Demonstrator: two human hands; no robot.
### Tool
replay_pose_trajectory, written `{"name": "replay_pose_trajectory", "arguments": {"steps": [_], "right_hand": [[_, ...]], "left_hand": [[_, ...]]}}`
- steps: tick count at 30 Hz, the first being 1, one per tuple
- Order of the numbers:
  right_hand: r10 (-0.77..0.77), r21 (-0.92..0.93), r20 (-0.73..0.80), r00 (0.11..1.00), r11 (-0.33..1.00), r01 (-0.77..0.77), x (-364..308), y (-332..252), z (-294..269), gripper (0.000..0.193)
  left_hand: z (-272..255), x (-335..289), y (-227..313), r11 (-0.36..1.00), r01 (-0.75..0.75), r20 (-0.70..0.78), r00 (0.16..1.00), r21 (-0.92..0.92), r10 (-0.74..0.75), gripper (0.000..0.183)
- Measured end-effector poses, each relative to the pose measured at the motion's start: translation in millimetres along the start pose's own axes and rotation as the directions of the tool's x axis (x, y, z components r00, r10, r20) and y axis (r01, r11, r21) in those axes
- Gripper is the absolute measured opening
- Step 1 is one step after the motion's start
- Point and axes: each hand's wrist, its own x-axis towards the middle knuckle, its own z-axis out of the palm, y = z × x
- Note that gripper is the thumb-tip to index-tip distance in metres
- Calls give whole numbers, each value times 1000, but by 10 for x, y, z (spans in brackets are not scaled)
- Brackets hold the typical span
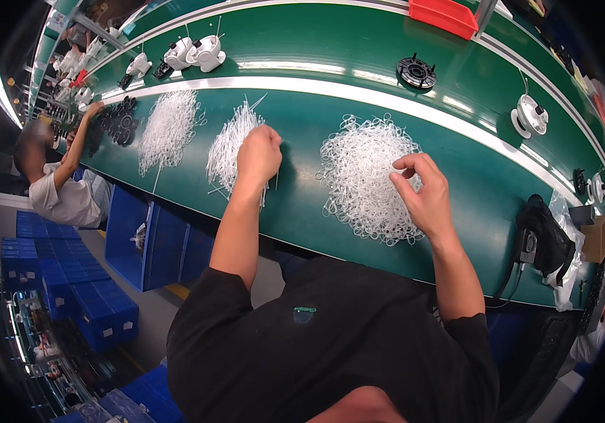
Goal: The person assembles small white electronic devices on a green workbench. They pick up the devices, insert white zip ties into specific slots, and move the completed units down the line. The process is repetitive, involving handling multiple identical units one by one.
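The right hand (427,201) hangs over white loops (362,173)

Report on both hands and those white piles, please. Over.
Left hand curled at straight-strand white pile, contents hidden. Right hand at looped white pile, grip open. Nothing visibly blocking either.

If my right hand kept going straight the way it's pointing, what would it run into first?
Most likely the pile of white loops: the right hand points leftward across it. How high the fingertips sit above the pile is unclear from this view, so they might pass over it.
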Motion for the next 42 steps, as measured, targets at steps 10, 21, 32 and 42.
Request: {"name": "replay_pose_trajectory", "arguments": {"steps": [10,21,32,42], "right_hand": [[-92,191,40,995,978,83,107,-269,270,24],[-75,265,-155,985,957,115,99,-304,294,11],[-150,124,-124,981,978,166,88,-301,318,10],[-127,124,-112,986,982,140,82,-296,305,6]], "left_hand": [[-214,-160,654,59,182,190,962,-982,194,9],[113,-575,1037,-59,352,318,895,-934,312,12],[180,-634,1077,-75,321,299,929,-944,217,13],[185,-637,1076,-72,333,312,927,-940,210,14]]}}
